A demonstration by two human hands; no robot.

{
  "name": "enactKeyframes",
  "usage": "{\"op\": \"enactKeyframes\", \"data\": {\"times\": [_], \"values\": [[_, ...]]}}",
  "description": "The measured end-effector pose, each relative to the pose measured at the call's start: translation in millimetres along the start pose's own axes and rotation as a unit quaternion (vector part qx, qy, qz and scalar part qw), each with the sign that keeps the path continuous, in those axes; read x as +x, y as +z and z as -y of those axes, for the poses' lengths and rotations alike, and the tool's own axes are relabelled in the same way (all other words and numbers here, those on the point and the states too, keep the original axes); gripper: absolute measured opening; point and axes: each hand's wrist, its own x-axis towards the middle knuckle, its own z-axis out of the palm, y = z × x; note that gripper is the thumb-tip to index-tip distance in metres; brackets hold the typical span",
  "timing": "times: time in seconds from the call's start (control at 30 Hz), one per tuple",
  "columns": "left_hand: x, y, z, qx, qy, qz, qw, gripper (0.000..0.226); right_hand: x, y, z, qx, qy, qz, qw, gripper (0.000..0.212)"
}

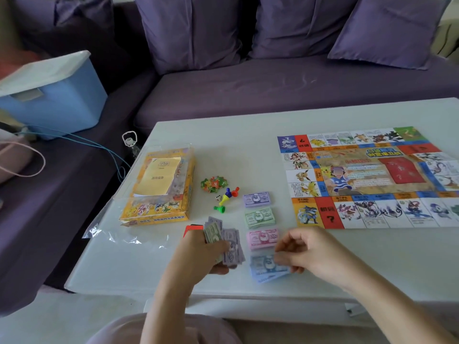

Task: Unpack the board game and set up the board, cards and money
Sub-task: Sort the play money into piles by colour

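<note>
Purple sofa (pixel 273 85); white table (pixel 223 150); yellow box (pixel 159 187); purple, green, pink, blue money stacks (pixel 260 216).

A white table (pixel 173 274) stands near, with a purple sofa (pixel 273 88) beyond it. Matching cushions (pixel 191 28) line its back, and far left sits a blue box (pixel 57 100), white-lidded, in soft daylight.
</note>
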Motion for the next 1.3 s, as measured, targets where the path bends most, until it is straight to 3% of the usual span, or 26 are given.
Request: {"op": "enactKeyframes", "data": {"times": [0.1,0.2,0.37,0.53,0.67,1.13,1.3], "values": [[0,0,2,0.044,-0.034,0.035,0.998,0.007,-1,3,-7,-0.061,-0.016,-0.043,0.997,0.015],[1,2,3,0.048,-0.059,0.039,0.996,0.007,-5,1,-5,-0.196,-0.066,-0.078,0.975,0.029],[1,4,2,0.034,-0.063,0.054,0.996,0.011,-11,6,4,-0.39,-0.163,0.002,0.906,0.05],[-2,8,0,0.011,-0.062,0.065,0.996,0.016,-10,13,6,-0.465,-0.172,0.02,0.868,0.048],[-3,9,1,0.011,-0.062,0.061,0.996,0.016,-10,17,3,-0.486,-0.174,-0.003,0.856,0.04],[-1,10,1,-0.007,-0.059,0.07,0.996,0.017,-8,28,-6,-0.452,-0.185,-0.053,0.871,0.038],[-1,8,2,-0.04,-0.029,0.044,0.998,0.013,-8,25,-15,-0.394,-0.27,-0.118,0.871,0.036]]}}
